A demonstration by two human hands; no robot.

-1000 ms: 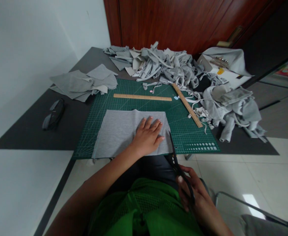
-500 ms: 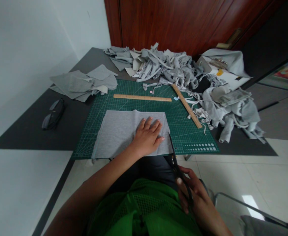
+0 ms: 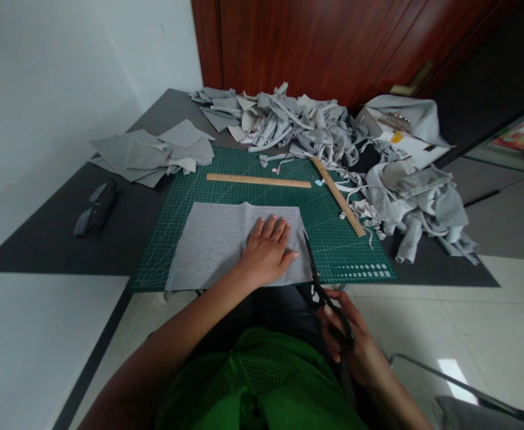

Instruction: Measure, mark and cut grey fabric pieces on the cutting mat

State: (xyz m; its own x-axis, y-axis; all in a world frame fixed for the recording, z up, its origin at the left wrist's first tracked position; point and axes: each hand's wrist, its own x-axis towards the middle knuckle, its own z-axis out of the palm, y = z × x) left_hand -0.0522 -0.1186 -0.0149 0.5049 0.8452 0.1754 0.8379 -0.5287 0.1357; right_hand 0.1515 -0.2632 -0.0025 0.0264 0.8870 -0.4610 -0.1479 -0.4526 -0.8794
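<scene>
A grey rectangle of fabric (image 3: 212, 239) lies on the green cutting mat (image 3: 154, 251), close to the table's front edge. My left hand (image 3: 266, 251) rests flat on its right half, fingers stretched out. Black-handled scissors (image 3: 317, 280) are gripped in my right hand (image 3: 345, 325) just off the table's front edge. Their blades point away from me and lie along the fabric's right side; whether they are parted I cannot tell.
Two wooden rulers (image 3: 258, 180) lie on the mat's far part. Grey fabric pieces (image 3: 150, 152) are stacked at the left, above folded glasses (image 3: 96, 209). Heaped scraps (image 3: 298, 119) line the back, with a white box (image 3: 405, 140) and more cloth (image 3: 423, 197) at the right.
My right hand has moved a little forward with the scissors, whose tips now reach farther up the fabric's right side. My left hand stays on the fabric.
</scene>
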